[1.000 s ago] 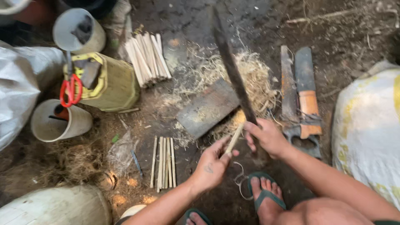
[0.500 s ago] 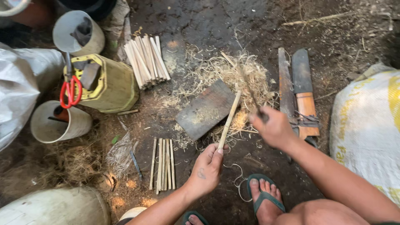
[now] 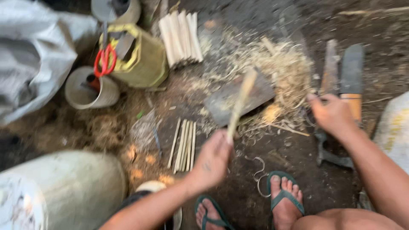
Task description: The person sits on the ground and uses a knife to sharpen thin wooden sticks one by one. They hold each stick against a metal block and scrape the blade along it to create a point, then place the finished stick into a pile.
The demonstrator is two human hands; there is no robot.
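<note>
While the whole shot is pretty motion-blurred, you can still make out the setting: bare dark dirt ground (image 3: 255, 25) littered with pale wood shavings (image 3: 277, 64), thickest around a flat grey slab (image 3: 238, 100) lying near the middle. Up top there's a bundle of light split sticks (image 3: 181, 38), and right next to it an olive-green can (image 3: 142, 59) with red-handled scissors (image 3: 104, 59) hanging on its side. Just left of that sits a grey cup-shaped container (image 3: 87, 91), and a grey sack (image 3: 34, 64) fills the upper left corner. A small row of thin splints (image 3: 183, 145) lies on the ground below the slab. Off to the right, two big blades (image 3: 343, 72) lie side by side, one with an orange handle.

The stick (image 3: 240, 102) itself is pale tan, narrow and flat-ish, pretty smeared by blur. It's tilted up over the slab, lower end in the left hand (image 3: 213, 164), which is closed around it. The right hand (image 3: 332, 115) is over by the blade handles, fingers curled, but it's too blurry to tell if it's actually gripping anything. Feet in teal flip-flops (image 3: 283, 198) at the bottom.
</note>
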